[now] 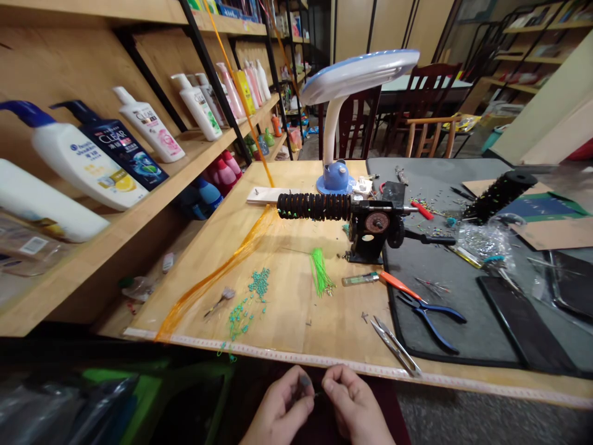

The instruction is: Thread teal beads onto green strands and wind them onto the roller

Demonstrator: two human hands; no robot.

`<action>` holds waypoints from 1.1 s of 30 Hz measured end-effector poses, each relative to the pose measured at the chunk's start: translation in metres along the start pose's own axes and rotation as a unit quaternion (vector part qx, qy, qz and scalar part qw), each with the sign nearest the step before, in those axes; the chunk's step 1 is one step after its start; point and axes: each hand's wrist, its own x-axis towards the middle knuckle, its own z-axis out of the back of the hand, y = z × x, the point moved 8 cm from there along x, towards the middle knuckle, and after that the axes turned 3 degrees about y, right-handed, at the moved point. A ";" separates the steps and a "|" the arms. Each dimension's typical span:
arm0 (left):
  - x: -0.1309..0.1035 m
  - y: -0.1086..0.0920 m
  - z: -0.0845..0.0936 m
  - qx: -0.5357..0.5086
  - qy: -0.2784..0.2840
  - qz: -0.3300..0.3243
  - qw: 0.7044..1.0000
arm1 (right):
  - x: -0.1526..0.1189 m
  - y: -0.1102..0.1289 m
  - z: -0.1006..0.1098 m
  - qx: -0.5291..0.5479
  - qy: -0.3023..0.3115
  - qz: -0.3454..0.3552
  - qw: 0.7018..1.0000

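My left hand [290,405] and my right hand [349,402] are held close together just below the table's front edge. Thumb and fingers of each are pinched together. Something thin and dark shows between the fingertips, too small to name. On the table beyond lie a bundle of bright green strands [319,275], a cluster of small teal beads [258,282] and some looped green-teal pieces [239,318]. A hand-cranked winder [376,224] with a dark ribbed roll [315,206] stands farther back. Thread snips [393,346] rest at the front edge, right of my hands.
Orange threads [217,266] run across the table's left side. Blue-handled pliers [433,321], an orange-handled tool [399,284] and a black phone-like slab [519,321] lie on the grey mat [463,343]. A blue-white lamp [334,176] stands behind. Shelves of bottles [143,127] rise at left.
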 end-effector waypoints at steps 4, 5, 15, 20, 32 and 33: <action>0.001 -0.001 0.000 0.031 0.005 0.001 1.000 | -0.001 0.003 -0.003 -0.014 0.001 -0.009 1.000; 0.001 -0.003 0.001 0.047 0.000 -0.009 0.999 | -0.001 0.003 -0.004 -0.019 0.001 -0.006 1.000; 0.003 -0.006 0.006 0.079 -0.063 -0.002 0.995 | -0.002 0.014 -0.016 -0.075 0.039 0.036 0.996; 0.000 -0.018 0.017 0.036 -0.096 -0.035 0.994 | -0.008 0.016 -0.017 -0.184 0.053 0.003 0.982; 0.006 -0.027 0.028 -0.050 -0.153 -0.043 0.986 | -0.008 0.012 -0.007 -0.210 0.028 0.062 0.975; 0.006 -0.030 0.033 -0.044 -0.170 -0.049 0.983 | -0.009 0.013 -0.006 -0.210 0.025 0.063 0.975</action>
